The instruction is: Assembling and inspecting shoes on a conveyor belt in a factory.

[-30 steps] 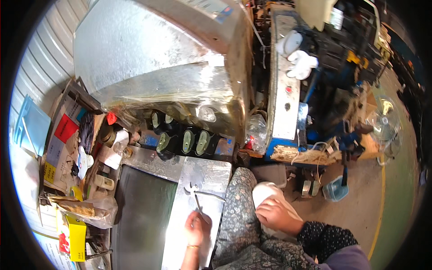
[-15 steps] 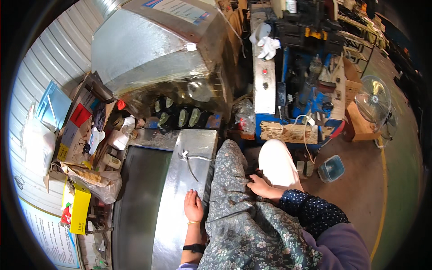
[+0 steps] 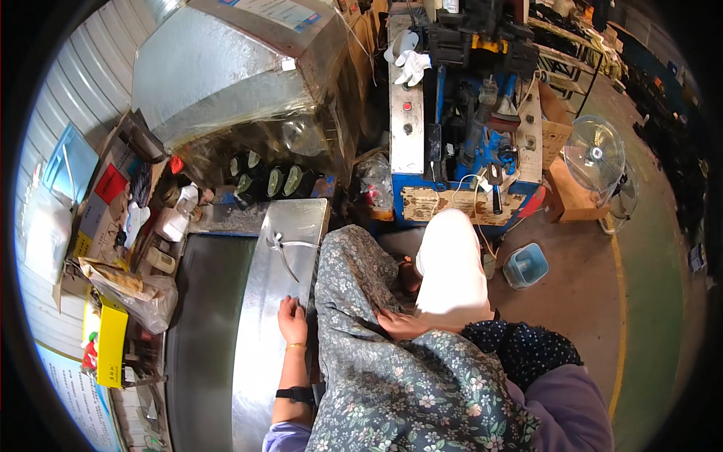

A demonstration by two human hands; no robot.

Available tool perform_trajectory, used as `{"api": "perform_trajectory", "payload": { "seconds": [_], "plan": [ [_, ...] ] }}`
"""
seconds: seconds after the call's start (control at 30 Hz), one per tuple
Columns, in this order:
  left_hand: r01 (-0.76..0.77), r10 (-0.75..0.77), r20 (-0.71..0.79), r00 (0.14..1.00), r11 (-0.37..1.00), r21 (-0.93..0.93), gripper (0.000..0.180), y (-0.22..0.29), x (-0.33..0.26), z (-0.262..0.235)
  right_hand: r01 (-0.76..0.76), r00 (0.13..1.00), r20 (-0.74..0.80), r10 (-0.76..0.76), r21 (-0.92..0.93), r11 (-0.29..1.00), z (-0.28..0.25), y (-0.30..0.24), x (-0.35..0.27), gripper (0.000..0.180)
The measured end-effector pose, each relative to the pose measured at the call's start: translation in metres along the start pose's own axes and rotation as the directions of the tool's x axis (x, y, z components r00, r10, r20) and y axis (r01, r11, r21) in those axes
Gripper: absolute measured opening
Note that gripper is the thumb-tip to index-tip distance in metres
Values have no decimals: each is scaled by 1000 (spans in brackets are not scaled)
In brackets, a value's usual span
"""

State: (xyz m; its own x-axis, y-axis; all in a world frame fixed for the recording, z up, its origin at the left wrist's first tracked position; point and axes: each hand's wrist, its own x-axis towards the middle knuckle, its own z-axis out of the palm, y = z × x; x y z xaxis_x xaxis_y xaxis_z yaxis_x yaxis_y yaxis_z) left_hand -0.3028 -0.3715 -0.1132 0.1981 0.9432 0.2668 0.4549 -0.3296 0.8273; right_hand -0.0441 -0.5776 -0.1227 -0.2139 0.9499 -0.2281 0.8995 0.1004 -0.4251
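Note:
My left hand lies palm down on a shiny metal ledge, fingers stretched forward and slightly bent, with nothing in them. Just ahead of it a pale strap or cord lies tied in a knot on the same metal. My right hand rests across my lap on a dark floral apron, its fingers laid flat over the cloth. The apron covers my left knee, while my right knee shows as brightly lit white cloth.
A dark conveyor belt runs left of the ledge, below a metal hood. Several dark shoe-like pieces stand beneath the hood. Ahead is a blue machine; right of it are a blue bin and a fan.
The scene has shifted left and slightly up in view. My right hand has moved back onto the apron and flattened. A dark long-handled object now shows at the blue machine's front.

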Motion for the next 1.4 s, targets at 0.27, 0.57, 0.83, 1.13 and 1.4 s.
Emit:
{"api": "perform_trajectory", "payload": {
  "seconds": [0.27,0.57,0.83,1.13,1.4],
  "plan": [
    [-134,321,705,633,942,-308,31,220,7,53,71,817,-577,-8,87,994,-164,-16,-102,23],
    [-266,480,762,435,877,-401,43,231,-50,99,-55,794,-607,31,-20,998,-185,-19,-163,29],
    [-330,541,766,347,835,-440,30,212,-63,120,-95,890,-453,45,-89,991,-178,2,-149,13],
    [-238,661,622,420,742,-627,13,209,-59,126,-181,914,-384,130,-100,978,-189,-2,-145,15],
    [-8,531,843,-90,846,-534,33,223,-51,118,-343,938,166,303,346,873,-221,-29,-157,8]
  ]
}}
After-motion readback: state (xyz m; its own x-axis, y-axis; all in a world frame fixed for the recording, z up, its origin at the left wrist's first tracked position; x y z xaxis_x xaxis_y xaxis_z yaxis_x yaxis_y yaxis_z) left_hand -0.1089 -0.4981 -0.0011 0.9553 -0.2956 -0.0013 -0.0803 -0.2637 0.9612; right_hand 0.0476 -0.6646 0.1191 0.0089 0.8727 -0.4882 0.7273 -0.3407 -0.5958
